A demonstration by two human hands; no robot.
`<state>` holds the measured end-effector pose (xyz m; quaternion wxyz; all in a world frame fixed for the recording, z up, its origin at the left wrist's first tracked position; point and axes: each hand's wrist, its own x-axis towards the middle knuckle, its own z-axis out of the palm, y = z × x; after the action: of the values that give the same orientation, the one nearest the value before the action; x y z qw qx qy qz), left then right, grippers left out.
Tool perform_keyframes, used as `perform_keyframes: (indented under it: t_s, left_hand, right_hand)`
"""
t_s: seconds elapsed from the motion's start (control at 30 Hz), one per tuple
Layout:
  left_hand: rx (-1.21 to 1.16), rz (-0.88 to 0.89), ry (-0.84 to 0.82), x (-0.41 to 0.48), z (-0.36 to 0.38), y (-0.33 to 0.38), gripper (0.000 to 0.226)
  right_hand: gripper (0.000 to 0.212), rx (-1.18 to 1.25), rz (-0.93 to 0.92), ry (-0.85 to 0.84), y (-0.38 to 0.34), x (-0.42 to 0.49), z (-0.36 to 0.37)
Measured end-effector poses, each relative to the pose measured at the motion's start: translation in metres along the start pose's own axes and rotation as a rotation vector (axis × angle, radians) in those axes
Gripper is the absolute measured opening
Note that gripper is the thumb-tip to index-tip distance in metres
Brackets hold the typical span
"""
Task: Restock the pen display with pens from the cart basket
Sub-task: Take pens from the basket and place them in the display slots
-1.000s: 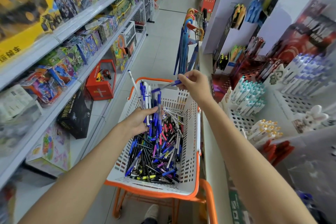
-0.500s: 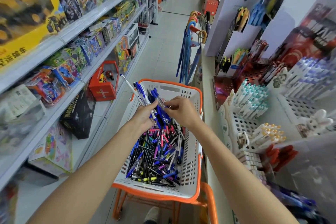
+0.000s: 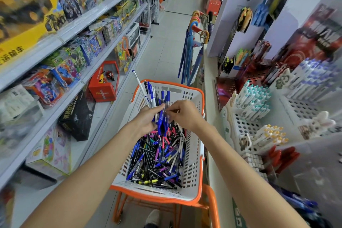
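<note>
Toy boxes crowd the shelves (image 3: 55, 42) on the left, with a red toy case (image 3: 103, 87) and a black box (image 3: 77, 116) on the lower ledge. Beside them stands an orange cart (image 3: 212, 205) carrying a white perforated basket (image 3: 194, 163), its floor heaped with loose pens (image 3: 157, 157) in blue, black, pink and purple. Above that heap the left hand (image 3: 146, 120) curls around a bunch of pens (image 3: 151, 94) held upright, one white pen (image 3: 138, 83) sticking out higher than the others. The right hand (image 3: 185, 114) meets the bunch from the other side, thumb and fingertips closed on what seems to be a single blue pen (image 3: 162, 116), though the crowding makes this hard to confirm. Blue umbrellas (image 3: 190, 52) hang beyond the basket. Right of the cart sits the pen display (image 3: 244, 126), a white holed rack with teal-capped pens (image 3: 253, 98), yellow-tipped pens (image 3: 268, 135) and blue-capped pens (image 3: 311, 77).
</note>
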<state>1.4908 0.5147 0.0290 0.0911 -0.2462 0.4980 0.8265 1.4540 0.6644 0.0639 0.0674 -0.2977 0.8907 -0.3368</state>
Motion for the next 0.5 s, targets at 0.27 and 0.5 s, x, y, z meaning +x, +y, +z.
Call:
perform_keyframes:
  t_s: [0.27,0.5]
  left_hand:
    - [0.055,-0.045,-0.061,-0.007,-0.005,0.0,0.039]
    - [0.089,-0.086,-0.279,-0.021,-0.005,0.002,0.018]
  right_hand:
    - [0.022,-0.058,0.004,0.003,0.01,0.003,0.0]
    - [0.026,0.198,0.112,0.221,0.004,0.013,-0.026]
